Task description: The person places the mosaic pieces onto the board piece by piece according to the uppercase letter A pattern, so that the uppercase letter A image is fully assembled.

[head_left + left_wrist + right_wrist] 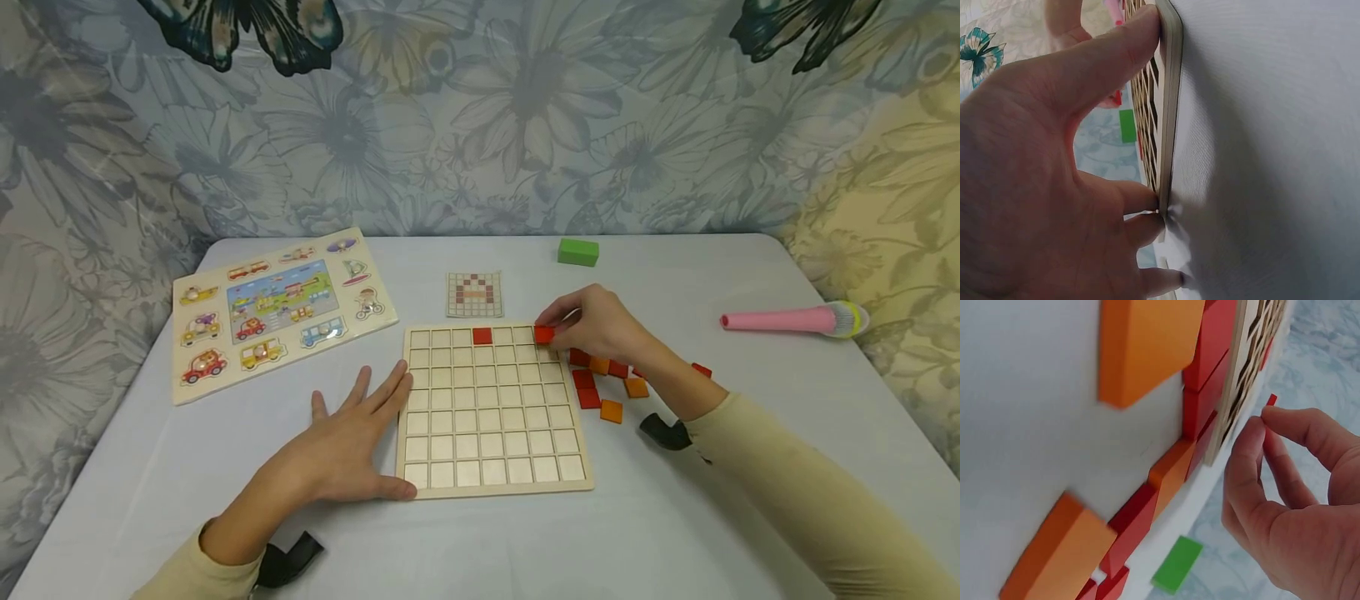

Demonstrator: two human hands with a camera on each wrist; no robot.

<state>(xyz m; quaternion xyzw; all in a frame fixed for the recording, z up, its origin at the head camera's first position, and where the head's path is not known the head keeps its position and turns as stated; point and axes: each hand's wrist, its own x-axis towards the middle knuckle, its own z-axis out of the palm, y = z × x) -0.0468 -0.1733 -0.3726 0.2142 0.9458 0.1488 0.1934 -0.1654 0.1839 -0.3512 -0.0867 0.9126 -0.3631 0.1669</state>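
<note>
A wooden grid board lies flat on the table, with one red tile in its far row. My left hand is spread beside the board; in the left wrist view its thumb rests on the board's edge. Over the far right corner of the grid, my right hand pinches a red square tile between thumb and fingertips. Loose red tiles and orange tiles are scattered by the board's right side, some partly hidden under the right hand and forearm.
Behind the board lies a small pattern card with coloured squares. A vehicle puzzle board sits at the left. Further back stands a green block, and a pink toy microphone lies at the right edge of the white-covered table.
</note>
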